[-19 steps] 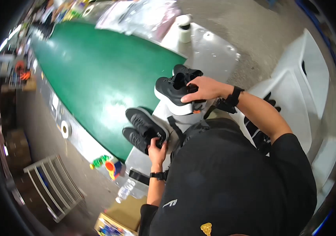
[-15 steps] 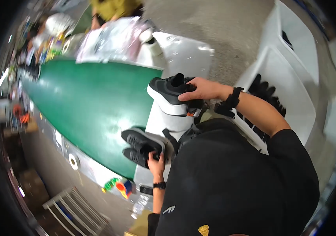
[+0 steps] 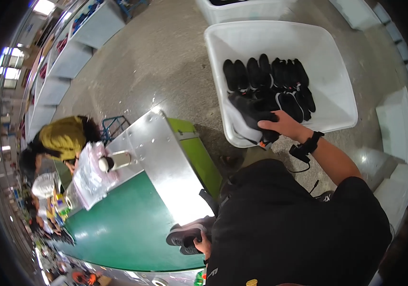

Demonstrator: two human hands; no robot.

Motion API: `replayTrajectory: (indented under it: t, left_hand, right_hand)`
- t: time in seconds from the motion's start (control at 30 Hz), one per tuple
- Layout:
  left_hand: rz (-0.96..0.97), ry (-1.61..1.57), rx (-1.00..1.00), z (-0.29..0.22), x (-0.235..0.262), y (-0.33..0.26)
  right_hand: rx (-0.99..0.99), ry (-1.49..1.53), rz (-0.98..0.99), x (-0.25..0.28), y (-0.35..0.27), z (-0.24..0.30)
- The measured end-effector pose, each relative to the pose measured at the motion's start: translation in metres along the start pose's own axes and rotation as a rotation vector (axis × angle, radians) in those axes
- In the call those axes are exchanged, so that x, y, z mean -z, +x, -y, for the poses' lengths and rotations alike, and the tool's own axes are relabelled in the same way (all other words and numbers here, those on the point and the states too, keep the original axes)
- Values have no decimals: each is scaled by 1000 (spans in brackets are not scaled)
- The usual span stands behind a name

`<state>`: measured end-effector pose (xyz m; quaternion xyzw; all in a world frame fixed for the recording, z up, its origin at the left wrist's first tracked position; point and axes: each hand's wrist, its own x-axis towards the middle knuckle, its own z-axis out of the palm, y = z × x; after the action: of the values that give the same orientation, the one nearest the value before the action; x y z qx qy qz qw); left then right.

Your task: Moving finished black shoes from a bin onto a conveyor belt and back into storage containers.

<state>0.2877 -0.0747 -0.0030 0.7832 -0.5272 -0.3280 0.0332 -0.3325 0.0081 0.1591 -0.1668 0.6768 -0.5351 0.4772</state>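
My right hand [image 3: 284, 125] is closed on a black sneaker [image 3: 248, 110] with a thick white sole, held over the near left part of a white plastic bin [image 3: 340, 95]. Whether a second shoe is gripped with it, I cannot tell. Several black shoes [image 3: 287, 72] stand in rows inside that bin. At the near edge of the green work surface [image 3: 118, 226], my left hand [image 3: 204, 244] grips a pair of dark grey sneakers [image 3: 184, 234]. My torso covers part of that forearm.
A metal plate [image 3: 161, 143] adjoins the green surface, with a green panel [image 3: 199, 152] below it. A white bottle [image 3: 114, 161] and clear plastic bags [image 3: 92, 176] lie at its far side. A co-worker [image 3: 64, 138] bends there. Another white bin [image 3: 251, 12] stands beyond.
My body has turned right, toward the bin. My right hand has carried the black sneaker from the table's edge to over the bin. My left hand still holds the grey pair at the table.
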Motion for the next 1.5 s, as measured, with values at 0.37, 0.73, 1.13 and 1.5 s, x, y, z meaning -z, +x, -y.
replayTrajectory:
  t: [0.37,0.73,1.13,1.5]
  left_hand:
    - [98,-416,260,-129,32,-52]
    - [341,-305,-88,-259,3,-131]
    - [604,-161,-268,-352,-32,-140]
    - [1369,-470,-105,-525,-142,-169]
  right_hand:
    - [-247,-134,-217,198,-14,-67]
    - [-17,-795,-337,363,80,-49]
    - [64,-533,-625,337,-2,-186]
    - [-466,-69,-791,222,-275,-307]
